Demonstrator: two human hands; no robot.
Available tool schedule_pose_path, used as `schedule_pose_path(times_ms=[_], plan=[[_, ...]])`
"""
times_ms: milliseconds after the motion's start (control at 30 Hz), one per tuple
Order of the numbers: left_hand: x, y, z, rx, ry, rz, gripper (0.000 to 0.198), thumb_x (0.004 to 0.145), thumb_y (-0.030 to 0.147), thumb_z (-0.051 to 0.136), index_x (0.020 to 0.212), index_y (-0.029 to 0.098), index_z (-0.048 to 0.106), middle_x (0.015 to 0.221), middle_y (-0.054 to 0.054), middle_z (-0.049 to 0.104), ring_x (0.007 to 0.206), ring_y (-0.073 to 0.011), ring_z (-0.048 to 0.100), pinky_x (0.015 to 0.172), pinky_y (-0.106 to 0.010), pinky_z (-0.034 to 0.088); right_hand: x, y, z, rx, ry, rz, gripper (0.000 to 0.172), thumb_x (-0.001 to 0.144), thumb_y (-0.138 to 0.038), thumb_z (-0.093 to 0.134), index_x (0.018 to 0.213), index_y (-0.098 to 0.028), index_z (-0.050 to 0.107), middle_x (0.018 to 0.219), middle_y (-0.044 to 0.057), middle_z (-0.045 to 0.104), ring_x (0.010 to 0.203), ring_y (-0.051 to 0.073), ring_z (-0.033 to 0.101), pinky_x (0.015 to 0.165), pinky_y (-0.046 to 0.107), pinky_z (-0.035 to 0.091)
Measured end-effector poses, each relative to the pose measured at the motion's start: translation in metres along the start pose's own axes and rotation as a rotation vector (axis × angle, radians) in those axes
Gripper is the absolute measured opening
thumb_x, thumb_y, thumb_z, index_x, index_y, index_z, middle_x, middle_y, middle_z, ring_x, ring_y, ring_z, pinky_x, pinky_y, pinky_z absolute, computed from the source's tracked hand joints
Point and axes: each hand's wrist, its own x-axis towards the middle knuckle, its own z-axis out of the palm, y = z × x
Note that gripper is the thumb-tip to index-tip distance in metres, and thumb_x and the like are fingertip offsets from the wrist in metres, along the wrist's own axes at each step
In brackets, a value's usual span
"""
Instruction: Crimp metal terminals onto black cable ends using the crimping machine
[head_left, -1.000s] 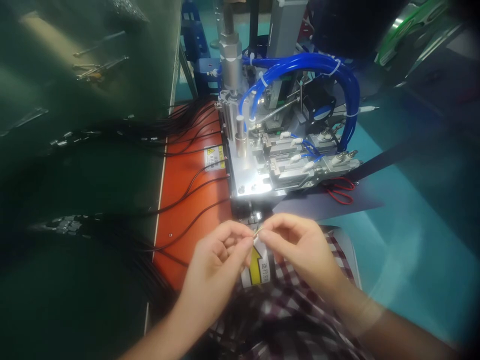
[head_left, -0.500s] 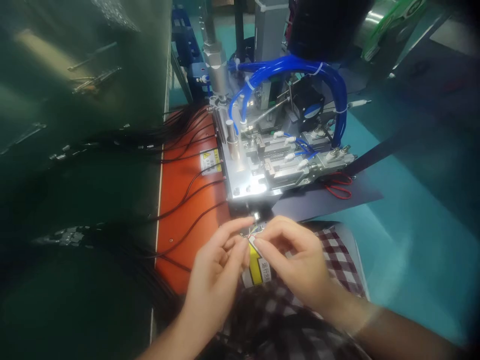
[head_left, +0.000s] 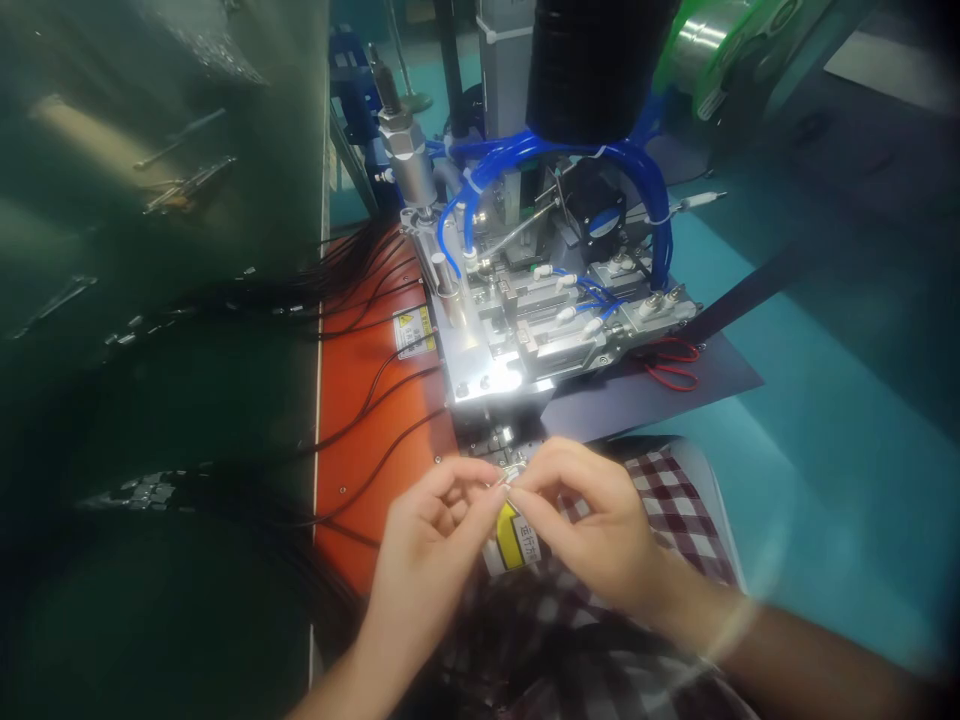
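Tiny wire end [head_left: 507,481] crosswise in closed pinch grips of left hand [head_left: 427,545] and right hand [head_left: 592,525], tip unclear.

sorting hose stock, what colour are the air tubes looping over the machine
The air tubes are blue, seen best in the head view.

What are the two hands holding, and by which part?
The left hand and the right hand pinch one tiny shiny piece between thumb and forefinger tips, one at each end; what it is cannot be told.
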Motion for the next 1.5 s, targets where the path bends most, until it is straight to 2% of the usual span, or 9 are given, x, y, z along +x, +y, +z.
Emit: schedule_pose_path(times_ms=[200, 433, 600, 800, 900, 967, 1100, 1333, 1500], plan=[[0.001, 0.0, 0.002, -0.047, 0.022, -0.015, 0.022, 0.078, 0.035, 0.072, 0.081, 0.015, 0.065, 0.064, 0.004, 0.056, 0.048, -0.0021, 0.042, 0.045, -0.012, 0.035, 0.007, 0.0, -0.014, -0.053, -0.078, 0.04, 0.004, 0.082, -0.012, 0.065, 0.082, -0.017, 0.066, 0.075, 0.001, 0.064, 0.062, 0.011, 0.055, 0.055, 0.022, 0.044], [-0.001, 0.002, 0.003, -0.011, 0.006, -0.024, 0.022, 0.079, 0.037, 0.07, 0.082, 0.016, 0.064, 0.063, 0.003, 0.058, 0.055, -0.0076, 0.054, 0.051, -0.015, 0.044, 0.01, -0.007, -0.02, -0.15, -0.101, -0.024, 0.012, 0.085, -0.01, 0.06, 0.092, -0.014, 0.069, 0.084, 0.005, 0.066, 0.074, 0.014, 0.061, 0.067, 0.026, 0.05], [0.0, 0.001, 0.003, 0.024, 0.015, 0.013, 0.021, 0.081, 0.036, 0.069, 0.081, 0.016, 0.064, 0.061, 0.004, 0.056, 0.053, -0.0063, 0.051, 0.048, -0.014, 0.042, 0.01, -0.007, -0.018, -0.227, -0.083, -0.126, 0.013, 0.086, -0.01, 0.059, 0.092, -0.013, 0.07, 0.082, 0.006, 0.066, 0.073, 0.014, 0.062, 0.067, 0.028, 0.048], [0.002, -0.002, 0.002, 0.026, 0.034, 0.016, 0.02, 0.081, 0.036, 0.068, 0.084, 0.016, 0.063, 0.059, 0.005, 0.051, 0.051, -0.0052, 0.046, 0.046, -0.012, 0.038, 0.005, 0.0, -0.022, -0.57, -0.067, -0.391, 0.014, 0.086, -0.012, 0.062, 0.094, -0.019, 0.072, 0.082, 0.003, 0.071, 0.066, 0.014, 0.058, 0.059, 0.03, 0.036], [0.002, -0.003, 0.001, 0.008, 0.033, -0.001, 0.022, 0.081, 0.037, 0.068, 0.085, 0.016, 0.062, 0.06, 0.005, 0.051, 0.051, -0.0056, 0.046, 0.046, -0.013, 0.038, 0.001, 0.006, -0.021, -0.591, -0.034, -0.456, 0.016, 0.085, -0.011, 0.064, 0.095, -0.02, 0.072, 0.08, 0.002, 0.071, 0.064, 0.013, 0.058, 0.057, 0.03, 0.033], [0.001, -0.003, 0.001, 0.007, 0.032, -0.005, 0.022, 0.081, 0.037, 0.068, 0.086, 0.016, 0.062, 0.061, 0.004, 0.053, 0.052, -0.0065, 0.048, 0.047, -0.014, 0.039, -0.001, 0.008, -0.019, -0.481, -0.042, -0.392, 0.016, 0.085, -0.011, 0.064, 0.096, -0.019, 0.072, 0.081, 0.002, 0.071, 0.068, 0.013, 0.06, 0.058, 0.029, 0.037], [0.0, -0.002, 0.002, 0.005, 0.029, -0.004, 0.022, 0.081, 0.037, 0.068, 0.086, 0.016, 0.062, 0.063, 0.002, 0.055, 0.056, -0.0082, 0.051, 0.051, -0.016, 0.042, 0.0, 0.006, -0.015, -0.136, -0.02, -0.032, 0.009, 0.085, -0.015, 0.064, 0.09, -0.018, 0.071, 0.082, 0.004, 0.068, 0.065, 0.012, 0.059, 0.054, 0.024, 0.044], [0.0, -0.002, 0.003, 0.027, 0.032, 0.048, 0.018, 0.081, 0.035, 0.068, 0.085, 0.018, 0.063, 0.066, 0.002, 0.057, 0.056, -0.008, 0.05, 0.051, -0.016, 0.041, 0.01, -0.003, -0.007, 0.123, -0.07, 0.417, 0.007, 0.078, -0.024, 0.068, 0.077, -0.017, 0.068, 0.069, 0.001, 0.064, 0.056, 0.011, 0.052, 0.05, 0.023, 0.04], [-0.001, -0.002, 0.001, 0.018, 0.028, 0.056, 0.018, 0.081, 0.034, 0.069, 0.087, 0.018, 0.063, 0.069, 0.001, 0.059, 0.06, -0.0091, 0.053, 0.053, -0.017, 0.042, 0.014, -0.007, -0.003, 0.349, -0.114, 0.616, 0.017, 0.074, -0.03, 0.072, 0.073, -0.015, 0.065, 0.058, -0.003, 0.055, 0.045, 0.007, 0.042, 0.041, 0.02, 0.033]])
